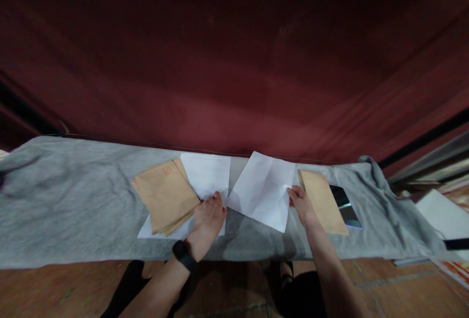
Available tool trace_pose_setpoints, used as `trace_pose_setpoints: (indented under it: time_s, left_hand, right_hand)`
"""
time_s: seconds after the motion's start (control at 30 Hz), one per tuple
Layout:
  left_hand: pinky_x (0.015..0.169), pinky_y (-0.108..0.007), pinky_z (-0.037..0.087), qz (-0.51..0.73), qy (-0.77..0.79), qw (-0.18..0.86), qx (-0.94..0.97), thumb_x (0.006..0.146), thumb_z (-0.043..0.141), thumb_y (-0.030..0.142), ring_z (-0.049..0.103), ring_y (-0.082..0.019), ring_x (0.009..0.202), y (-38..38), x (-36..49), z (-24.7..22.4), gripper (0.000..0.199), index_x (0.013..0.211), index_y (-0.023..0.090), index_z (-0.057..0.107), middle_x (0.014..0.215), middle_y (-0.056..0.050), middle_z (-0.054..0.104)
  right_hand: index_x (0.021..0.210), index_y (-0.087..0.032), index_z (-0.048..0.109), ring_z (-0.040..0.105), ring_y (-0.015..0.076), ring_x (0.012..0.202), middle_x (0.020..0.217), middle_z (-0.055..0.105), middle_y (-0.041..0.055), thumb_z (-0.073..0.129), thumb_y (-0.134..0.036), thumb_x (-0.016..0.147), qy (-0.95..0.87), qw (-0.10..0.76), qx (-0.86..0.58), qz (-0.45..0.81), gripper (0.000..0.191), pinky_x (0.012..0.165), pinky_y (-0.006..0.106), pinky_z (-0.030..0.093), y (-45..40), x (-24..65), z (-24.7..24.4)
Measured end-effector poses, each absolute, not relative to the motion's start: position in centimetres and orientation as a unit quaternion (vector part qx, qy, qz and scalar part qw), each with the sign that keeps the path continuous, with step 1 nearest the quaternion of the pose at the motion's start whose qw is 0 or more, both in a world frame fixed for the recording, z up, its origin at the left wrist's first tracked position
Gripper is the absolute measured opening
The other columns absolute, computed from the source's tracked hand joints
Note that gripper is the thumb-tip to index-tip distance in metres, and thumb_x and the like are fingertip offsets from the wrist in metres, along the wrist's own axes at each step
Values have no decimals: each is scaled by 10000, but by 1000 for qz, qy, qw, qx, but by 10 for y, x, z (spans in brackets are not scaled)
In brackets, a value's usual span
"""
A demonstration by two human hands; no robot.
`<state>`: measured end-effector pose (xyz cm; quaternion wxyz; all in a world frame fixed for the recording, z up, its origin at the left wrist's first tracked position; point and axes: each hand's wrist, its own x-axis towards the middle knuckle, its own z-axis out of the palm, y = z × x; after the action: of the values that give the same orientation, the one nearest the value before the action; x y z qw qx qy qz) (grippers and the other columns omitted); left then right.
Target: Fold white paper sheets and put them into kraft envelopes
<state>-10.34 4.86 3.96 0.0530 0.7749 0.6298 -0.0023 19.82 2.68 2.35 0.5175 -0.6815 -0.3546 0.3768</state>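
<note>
My left hand (210, 215), with a black band on its wrist, rests at the lower right of a white sheet (208, 174), beside a stack of brown envelopes (168, 193). Its fingers are bent together; whether they grip the paper cannot be made out. My right hand (299, 201) pinches the right edge of another white sheet (262, 191), which lies tilted with its left corner by my left fingers. Right of that hand lie more brown envelopes (324, 201), partly over a dark, shiny flat object (346, 208).
A grey cloth (73, 201) covers the long narrow table, rumpled at both ends. Dark red fabric (220, 64) hangs behind it. Below are a tiled floor (421, 293) and my legs. White and coloured items stand at the far right.
</note>
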Motion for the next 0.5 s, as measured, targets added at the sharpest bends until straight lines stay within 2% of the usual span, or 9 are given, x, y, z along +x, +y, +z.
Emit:
trace_pose_setpoints:
  time_s: [0.13, 0.23, 0.33, 0.4, 0.5]
  left_hand:
    - [882, -375, 532, 19, 616, 95, 782, 952, 446, 201, 698, -284, 1043, 50, -95, 49, 407, 1318, 64, 559, 1091, -185, 711]
    - [996, -359, 496, 66, 581, 147, 798, 957, 474, 241, 645, -247, 1172, 50, -82, 44, 401, 1333, 119, 540, 1255, -159, 665]
    - [1122, -419, 420, 132, 521, 153, 829, 954, 511, 275, 484, -276, 1386, 44, -65, 25, 490, 1417, 117, 474, 1491, -194, 502]
    - [1149, -471, 392, 153, 497, 142, 842, 938, 546, 273, 378, -314, 1464, 38, -54, 11, 563, 1460, 100, 429, 1587, -226, 367]
    - [1152, -495, 385, 135, 495, 130, 848, 921, 567, 251, 384, -336, 1460, 32, -43, 2, 567, 1452, 94, 449, 1613, -232, 317]
  right_hand:
    - [758, -223, 606, 533, 136, 537, 638, 620, 1, 731, -525, 605, -340, 491, -684, 419, 361, 497, 247, 422, 17, 217, 23]
    - [741, -219, 608, 506, 130, 494, 595, 598, -8, 689, -483, 639, -368, 437, -707, 417, 294, 464, 244, 393, 15, 221, 16]
    - [645, -232, 558, 471, 132, 454, 490, 503, -51, 614, -442, 689, -412, 390, -734, 373, 221, 452, 245, 367, 18, 220, 7]
    - [599, -241, 528, 455, 132, 446, 449, 448, -69, 593, -385, 716, -425, 374, -747, 349, 197, 463, 243, 348, 21, 221, 3]
    - [587, -242, 525, 480, 134, 498, 474, 463, -68, 589, -263, 737, -449, 349, -765, 302, 164, 523, 243, 346, 23, 229, 2]
